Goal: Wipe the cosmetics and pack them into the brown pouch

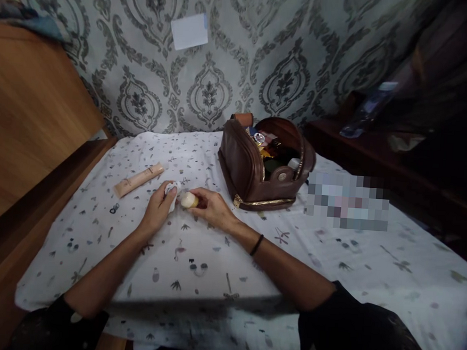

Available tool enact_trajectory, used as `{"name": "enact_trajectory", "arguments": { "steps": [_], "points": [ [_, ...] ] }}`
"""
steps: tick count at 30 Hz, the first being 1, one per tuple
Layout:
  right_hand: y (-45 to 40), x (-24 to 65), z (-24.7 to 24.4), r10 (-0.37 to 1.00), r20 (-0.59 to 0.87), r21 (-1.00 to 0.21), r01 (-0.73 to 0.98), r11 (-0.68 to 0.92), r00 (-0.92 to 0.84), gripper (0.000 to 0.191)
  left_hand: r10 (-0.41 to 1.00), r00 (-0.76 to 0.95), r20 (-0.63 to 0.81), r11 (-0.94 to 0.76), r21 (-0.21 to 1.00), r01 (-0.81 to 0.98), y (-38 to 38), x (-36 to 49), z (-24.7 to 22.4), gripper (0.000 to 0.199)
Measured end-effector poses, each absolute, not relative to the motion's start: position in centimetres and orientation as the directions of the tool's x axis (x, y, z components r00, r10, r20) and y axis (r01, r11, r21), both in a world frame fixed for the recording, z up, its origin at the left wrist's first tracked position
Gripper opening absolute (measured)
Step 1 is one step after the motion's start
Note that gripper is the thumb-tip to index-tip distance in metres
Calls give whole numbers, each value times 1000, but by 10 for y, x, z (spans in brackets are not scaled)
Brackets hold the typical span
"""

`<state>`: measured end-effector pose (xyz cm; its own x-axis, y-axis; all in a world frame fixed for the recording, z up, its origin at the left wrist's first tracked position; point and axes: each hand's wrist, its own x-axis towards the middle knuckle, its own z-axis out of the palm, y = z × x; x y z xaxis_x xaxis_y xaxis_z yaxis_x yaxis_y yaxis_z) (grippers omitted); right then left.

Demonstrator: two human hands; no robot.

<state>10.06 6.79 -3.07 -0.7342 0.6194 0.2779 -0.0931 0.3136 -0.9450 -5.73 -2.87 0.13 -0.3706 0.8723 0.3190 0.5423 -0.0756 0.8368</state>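
Note:
My left hand (160, 204) is closed on a crumpled white tissue or wipe (172, 190). Just to its right, my right hand (214, 208) grips a small container (189, 200) with a whitish end and a yellowish band, tilted toward the tissue. The two held things are close together; whether they touch I cannot tell. A beige squeeze tube (139, 180) lies beyond my left hand, to the left. Behind my right hand stands a brown toiletry bag (245, 168), unzipped at the top, with several small items inside.
A white patterned sheet (161, 292) covers the surface. A wooden panel (34, 108) borders the left side. A clear plastic bottle (369, 111) stands on a dark ledge at the right. Patterned wallpaper (225, 62) bears a white rectangular plate (189, 31). A pixelated patch hides something right of the bag.

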Motion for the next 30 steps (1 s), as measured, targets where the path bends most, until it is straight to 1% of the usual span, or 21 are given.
{"name": "enact_trajectory", "arguments": {
  "steps": [3,6,9,12,14,17,19,22,24,27,30],
  "points": [
    [67,101,-30,618,274,-945,-86,317,-737,39,867,-316,385,-125,782,610,-30,-57,3,28],
    [65,102,-30,618,263,-941,-56,333,-741,33,876,-192,442,-220,723,655,-31,-54,2,20],
    [66,102,-30,647,244,-961,-88,263,-723,33,865,-112,489,-305,689,657,-32,-54,2,19],
    [68,102,-27,655,197,-979,-184,89,-729,40,852,-82,517,-360,692,626,-32,-59,3,20],
    [69,103,-24,650,156,-977,-213,-9,-744,43,851,-89,518,-362,701,615,-32,-62,4,20],
    [69,104,-22,647,124,-970,-228,-80,-752,48,867,-146,476,-309,745,591,-31,-65,5,21],
    [68,104,-23,640,116,-967,-234,-101,-759,56,896,-185,405,-248,799,548,-30,-65,5,25],
    [66,102,-25,623,125,-973,-219,-76,-772,64,938,-224,264,-134,874,467,-30,-62,4,34],
    [65,101,-26,606,144,-978,-205,-31,-782,62,945,-251,210,-81,894,441,-30,-60,3,42],
    [62,102,-24,574,170,-982,-184,35,-801,53,939,-257,229,-89,883,461,-31,-57,3,47],
    [59,104,-22,552,190,-981,-141,130,-812,41,940,-219,261,-122,859,497,-32,-55,4,47]
  ]
}}
